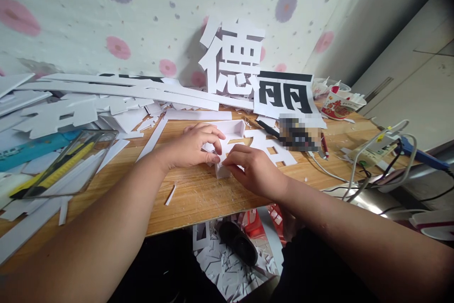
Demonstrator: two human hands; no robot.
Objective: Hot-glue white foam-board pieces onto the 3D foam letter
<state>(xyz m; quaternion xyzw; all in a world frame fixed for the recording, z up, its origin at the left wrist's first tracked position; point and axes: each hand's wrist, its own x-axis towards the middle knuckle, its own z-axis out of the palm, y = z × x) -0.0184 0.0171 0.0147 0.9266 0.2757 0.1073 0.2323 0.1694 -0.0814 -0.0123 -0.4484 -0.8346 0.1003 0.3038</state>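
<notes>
My left hand (193, 147) and my right hand (250, 168) meet over a white foam-board piece (232, 130) lying on the wooden table (198, 194). Both hands have fingers curled and pinched on the piece's near edge and its thin side strip. A flat white cut-out character (275, 149) lies just to the right of my right hand. A tall white foam character (232, 59) stands against the spotted wall, beside a printed black-and-white character sheet (283, 95).
White foam offcuts and strips (117, 92) pile up at the left. A clear ruler over a yellow utility knife (62, 166) lies at the left front. At right are a power strip with cables (376, 154), a paper bowl (342, 104) and a blurred patch. Scraps cover the floor below.
</notes>
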